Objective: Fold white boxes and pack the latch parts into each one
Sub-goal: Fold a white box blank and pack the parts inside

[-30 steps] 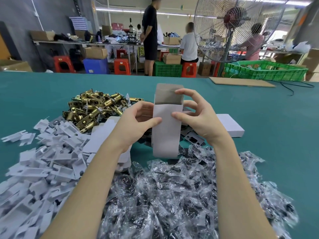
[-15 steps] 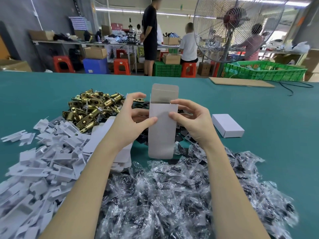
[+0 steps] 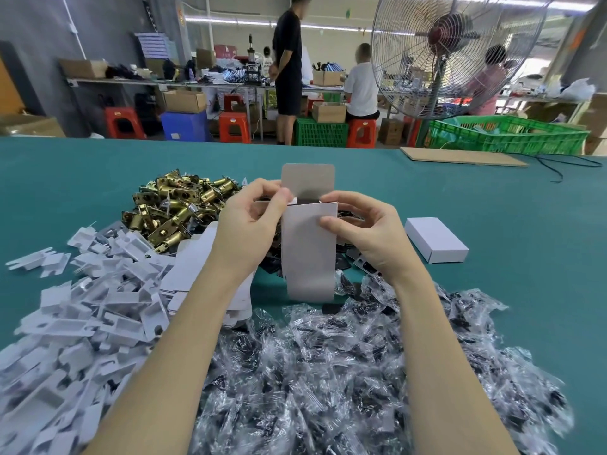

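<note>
Head view showed the white box (image 3: 308, 254) upright above the green table (image 3: 492, 224), between both hands. Left hand (image 3: 253, 224) pinched its top corner flap; right hand (image 3: 361, 231) gripped the side, thumb on the front. Too strong a squeeze, I thought, could crush the flap wrongly.

Bare green table (image 3: 492, 224) lies right; white inserts (image 3: 82, 307) crowd the left.

A standing fan (image 3: 453, 47) and green crate (image 3: 505, 134) beyond the teal table (image 3: 492, 208).
</note>
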Demonstrator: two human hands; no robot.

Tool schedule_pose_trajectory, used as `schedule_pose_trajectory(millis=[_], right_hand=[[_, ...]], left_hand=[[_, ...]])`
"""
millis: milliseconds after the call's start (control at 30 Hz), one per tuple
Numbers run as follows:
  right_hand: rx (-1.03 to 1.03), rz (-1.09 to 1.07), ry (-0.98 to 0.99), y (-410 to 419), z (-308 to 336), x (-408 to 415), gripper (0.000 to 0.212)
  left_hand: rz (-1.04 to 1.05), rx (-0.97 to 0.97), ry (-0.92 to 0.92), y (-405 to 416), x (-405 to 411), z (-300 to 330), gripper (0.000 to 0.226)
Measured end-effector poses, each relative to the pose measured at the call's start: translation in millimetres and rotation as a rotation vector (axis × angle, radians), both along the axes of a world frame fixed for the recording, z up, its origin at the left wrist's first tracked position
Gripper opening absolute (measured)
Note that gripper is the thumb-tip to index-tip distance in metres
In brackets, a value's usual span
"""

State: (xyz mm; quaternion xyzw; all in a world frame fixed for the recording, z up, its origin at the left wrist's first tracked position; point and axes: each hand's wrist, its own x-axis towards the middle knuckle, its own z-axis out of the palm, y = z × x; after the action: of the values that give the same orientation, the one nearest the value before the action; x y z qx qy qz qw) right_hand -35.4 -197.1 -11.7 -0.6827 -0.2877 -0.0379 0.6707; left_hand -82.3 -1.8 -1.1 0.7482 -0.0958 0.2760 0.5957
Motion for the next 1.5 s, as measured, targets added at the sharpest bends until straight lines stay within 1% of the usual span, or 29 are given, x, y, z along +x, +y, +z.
schedule_pose_trajectory(millis=[33,100,133,167,233,300,400,500,533,600,633,700,800,933,1100,1300,1400,1500], right_hand=[[-0.008,0.001,-0.002,0.1,-0.6,0.3,0.025],[-0.012,-0.002,0.000,-0.3,-2.0,0.6,0.024],[-0.010,-0.003,0.004,-0.8,-2.4,0.8,0.024],[-0.008,-0.001,0.008,-1.1,-2.4,0.8,0.025],[-0.005,0.007,0.013,-1.4,-1.5,0.9,0.027],[-0.007,0.014,0.007,-1.1,-1.0,0.9,0.027],[0.002,0.023,0.016,-1.2,-1.3,0.3,0.028],[0.008,0.033,0.032,-1.9,-1.8,-0.3,0.029],[0.008,0.039,0.034,-2.0,-1.8,-0.6,0.028],[0.010,0.051,0.038,-2.1,-1.9,-0.5,0.028],[0.013,0.057,0.043,-2.1,-1.7,-0.2,0.028],[0.015,0.078,0.060,-1.6,-1.1,-0.1,0.030],[-0.006,0.089,0.055,0.5,-0.9,-0.6,0.030],[0.014,0.067,0.058,3.7,0.4,-2.5,0.032],[0.084,0.051,0.102,8.0,-2.0,-3.7,0.046],[0.016,0.048,0.088,9.2,-2.7,-5.0,0.038],[0.006,0.041,0.080,10.8,-2.8,-5.2,0.037],[0.030,0.039,0.090,10.8,-1.9,-5.5,0.033]], left_hand=[[0.000,-0.023,-0.002,-1.6,-0.4,1.4,0.009],[-0.035,-0.083,0.023,-2.9,-2.3,3.5,0.033],[-0.043,-0.078,0.041,-2.8,-3.4,5.3,0.037],[-0.052,-0.056,0.050,-2.8,-4.2,6.9,0.034],[-0.057,-0.028,0.060,-2.5,-5.8,10.3,0.020],[-0.050,-0.021,0.069,-1.3,-7.3,13.7,0.015],[-0.141,-0.031,0.127,-0.1,-10.5,16.3,0.005],[-0.172,-0.041,0.167,-0.6,-10.2,15.6,0.017],[-0.166,-0.036,0.160,-0.8,-9.9,15.1,0.017],[-0.174,-0.038,0.156,-0.4,-9.0,13.7,0.008],[-0.177,-0.045,0.164,0.4,-8.2,13.0,0.007],[-0.149,-0.047,0.161,1.7,-7.2,12.0,0.015],[-0.095,-0.031,0.125,1.3,-6.7,12.4,0.020],[-0.070,-0.010,0.119,1.2,-6.7,13.0,0.020],[-0.062,0.024,0.079,6.3,-8.3,12.1,0.021],[-0.078,0.061,0.081,17.0,-8.7,6.1,0.022],[-0.066,0.009,0.099,16.3,-8.2,6.1,0.020],[-0.031,-0.008,0.078,12.1,-7.4,7.7,0.017]])
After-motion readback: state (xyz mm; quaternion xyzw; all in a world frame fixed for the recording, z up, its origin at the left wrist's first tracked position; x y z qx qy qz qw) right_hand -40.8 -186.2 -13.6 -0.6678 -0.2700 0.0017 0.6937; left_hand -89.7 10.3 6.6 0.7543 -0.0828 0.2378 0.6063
